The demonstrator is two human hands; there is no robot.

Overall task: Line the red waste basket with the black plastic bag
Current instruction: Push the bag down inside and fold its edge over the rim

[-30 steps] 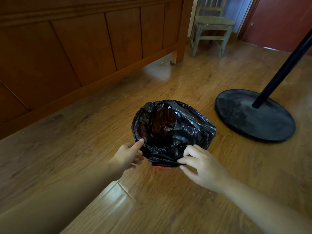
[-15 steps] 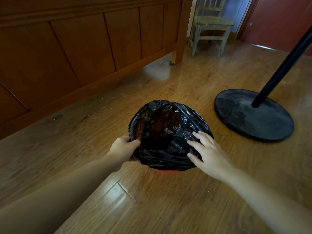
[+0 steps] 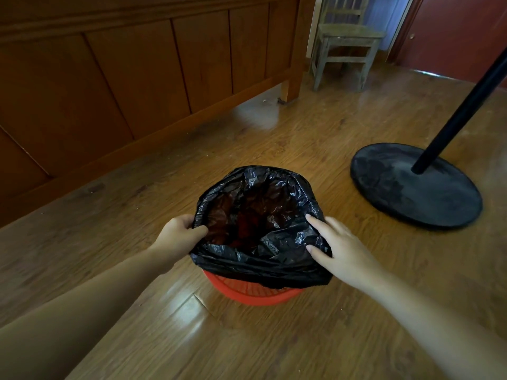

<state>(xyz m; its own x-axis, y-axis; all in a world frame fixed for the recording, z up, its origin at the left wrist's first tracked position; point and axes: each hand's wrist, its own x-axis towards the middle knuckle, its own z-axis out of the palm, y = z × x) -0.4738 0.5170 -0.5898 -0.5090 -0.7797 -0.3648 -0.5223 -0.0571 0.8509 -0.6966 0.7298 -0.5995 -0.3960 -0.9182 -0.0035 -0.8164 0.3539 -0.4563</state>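
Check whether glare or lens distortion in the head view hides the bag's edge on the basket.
Head view: sharp; glare sits on the floor beside the red basket, not on the black bag; wide-angle bending shows only toward the frame edges; the bag's inside is dim.

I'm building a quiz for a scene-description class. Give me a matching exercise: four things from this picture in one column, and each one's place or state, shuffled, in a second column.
Things:
1. black plastic bag
2. red plastic waste basket
3. worn wooden chair
4. round black stand base

Places or states:
A. at the far back of the room
B. mouth open, draped over a rim
C. flat on the ground to the right, with a black pole rising from it
D. only its lower near side shows

Pairs: 1-B; 2-D; 3-A; 4-C
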